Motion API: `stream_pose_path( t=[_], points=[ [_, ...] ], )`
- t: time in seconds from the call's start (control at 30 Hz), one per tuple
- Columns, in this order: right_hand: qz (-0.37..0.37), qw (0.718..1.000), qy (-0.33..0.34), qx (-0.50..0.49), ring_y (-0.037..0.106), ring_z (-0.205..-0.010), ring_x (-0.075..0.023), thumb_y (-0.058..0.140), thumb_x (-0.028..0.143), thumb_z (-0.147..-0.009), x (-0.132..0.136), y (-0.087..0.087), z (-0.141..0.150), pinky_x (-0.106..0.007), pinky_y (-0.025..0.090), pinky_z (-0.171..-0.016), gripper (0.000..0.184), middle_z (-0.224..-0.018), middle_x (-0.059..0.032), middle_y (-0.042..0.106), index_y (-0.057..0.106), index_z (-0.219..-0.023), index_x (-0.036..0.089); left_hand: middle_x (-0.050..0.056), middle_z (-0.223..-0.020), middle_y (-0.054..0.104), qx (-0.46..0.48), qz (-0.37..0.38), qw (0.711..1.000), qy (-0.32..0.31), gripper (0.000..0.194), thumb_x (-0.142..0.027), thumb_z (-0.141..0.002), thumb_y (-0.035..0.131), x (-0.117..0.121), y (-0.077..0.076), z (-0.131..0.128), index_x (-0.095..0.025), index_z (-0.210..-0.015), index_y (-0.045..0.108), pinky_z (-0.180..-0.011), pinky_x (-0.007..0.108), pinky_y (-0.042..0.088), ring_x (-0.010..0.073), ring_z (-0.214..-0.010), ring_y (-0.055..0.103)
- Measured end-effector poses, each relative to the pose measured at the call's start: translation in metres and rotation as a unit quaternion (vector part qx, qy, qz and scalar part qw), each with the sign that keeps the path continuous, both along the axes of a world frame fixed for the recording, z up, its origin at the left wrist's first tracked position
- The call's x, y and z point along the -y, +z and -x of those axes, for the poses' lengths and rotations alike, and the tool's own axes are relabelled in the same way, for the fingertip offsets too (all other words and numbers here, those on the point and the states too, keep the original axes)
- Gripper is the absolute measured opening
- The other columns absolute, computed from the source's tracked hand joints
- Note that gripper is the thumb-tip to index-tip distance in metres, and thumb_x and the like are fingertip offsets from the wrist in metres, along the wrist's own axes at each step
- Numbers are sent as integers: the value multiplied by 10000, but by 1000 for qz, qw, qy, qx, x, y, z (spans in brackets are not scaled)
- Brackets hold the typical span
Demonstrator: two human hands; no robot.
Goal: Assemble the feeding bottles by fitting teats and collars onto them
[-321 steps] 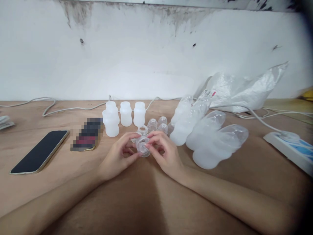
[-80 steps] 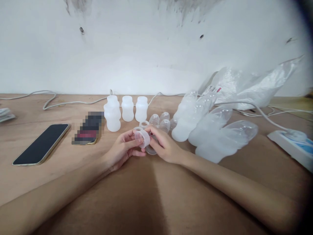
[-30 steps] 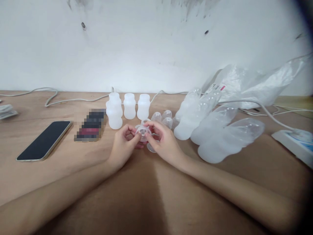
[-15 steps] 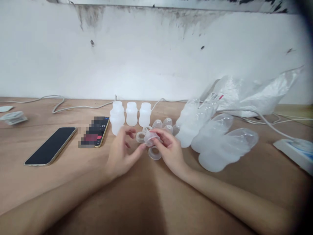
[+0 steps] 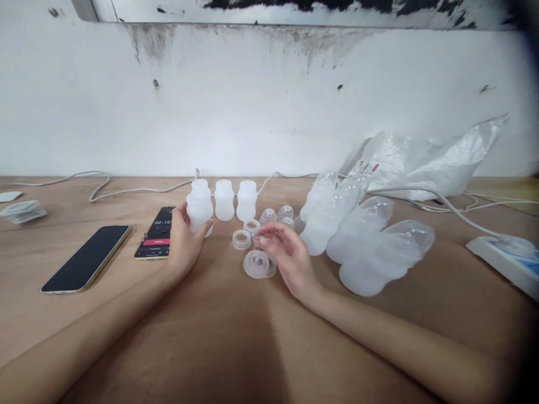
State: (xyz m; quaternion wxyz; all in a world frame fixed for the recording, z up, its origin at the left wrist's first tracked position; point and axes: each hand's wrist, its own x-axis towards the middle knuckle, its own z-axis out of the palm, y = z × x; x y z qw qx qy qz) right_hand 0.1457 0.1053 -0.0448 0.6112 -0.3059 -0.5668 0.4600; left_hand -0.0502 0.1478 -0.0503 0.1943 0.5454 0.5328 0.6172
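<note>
My left hand (image 5: 185, 241) is wrapped round a frosted white baby bottle (image 5: 199, 209), its thumb on the near right side. Another bottle partly shows behind that one. To the right stand two more white bottles (image 5: 224, 201). My right hand (image 5: 290, 259) hovers with fingers loosely stretched over clear rings (image 5: 241, 239); a small clear piece near its fingertips is partly hidden. Just below those fingertips, a translucent silicone nipple (image 5: 256, 262) lies on the table, overlapping a ring. Several small clear domed pieces (image 5: 268, 215) sit behind my right hand.
Frosted bottles with clear domed caps (image 5: 366, 261) lie in a group at the right. Behind them is a silvery plastic bag (image 5: 425, 163). A power strip (image 5: 501, 255) is far right. Two phones (image 5: 88, 258) lie at left, and a cable (image 5: 138, 189) runs along the wall.
My left hand has moved left and back and closed round a bottle. The nipple that was in my right hand now lies on the table. The view has tipped up slightly.
</note>
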Motion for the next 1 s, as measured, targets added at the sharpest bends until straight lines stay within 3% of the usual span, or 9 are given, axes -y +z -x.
stream_pose_path(
  t=[0.13,0.23,0.3,0.4,0.5,0.77,1.0],
  points=[
    [5,998,-45,46,574,-852,-157,638,247,-715,-1,-1,1,-327,488,-781,146,-834,-12,581,557,-836,229,135,-1143,516,10,-4,1000,1,484,-149,-674,635,-1,-1,2,-177,-1083,378,-946,443,414,240,-1087,526],
    [-78,979,-70,176,566,-891,-168,568,266,-775,5,5,0,-349,479,-800,132,-923,-37,580,551,-898,224,150,-1149,508,11,-10,1000,3,479,-146,-676,631,0,-1,1,-166,-1077,371,-945,444,413,243,-1087,523],
    [-162,934,-67,311,525,-1000,-199,582,292,-769,11,9,-2,-387,439,-873,259,-1045,-65,558,545,-1013,215,156,-1154,501,7,-15,1000,3,477,-155,-677,631,1,-2,0,-157,-1077,370,-946,441,411,244,-1088,519],
    [-245,846,-35,473,474,-1096,-222,572,223,-771,14,13,-4,-424,384,-926,360,-1143,-82,536,519,-1126,203,155,-1152,497,-4,-22,1000,8,476,-162,-676,633,2,-3,-2,-149,-1077,376,-954,443,397,245,-1088,510],
    [-270,802,-16,533,526,-1005,-185,457,90,-810,11,10,-5,-400,401,-883,323,-1087,-64,578,539,-1100,206,143,-1142,496,-13,-29,999,15,474,-165,-678,632,2,-5,-2,-150,-1080,381,-957,441,388,244,-1095,497],
    [-261,795,-27,547,519,-1013,-211,530,178,-815,1,12,6,-394,381,-871,310,-1080,-51,615,516,-1124,205,111,-1128,486,-23,-38,999,15,468,-156,-686,630,3,-7,-3,-165,-1086,386,-953,431,386,243,-1116,478],
    [-223,873,22,433,548,-911,-180,556,162,-799,0,21,8,-403,388,-885,279,-845,-6,653,571,-1065,244,86,-1101,485,-16,-60,998,8,473,-174,-683,651,7,-4,-4,-171,-1078,390,-926,392,413,236,-1086,499]
  ],
)
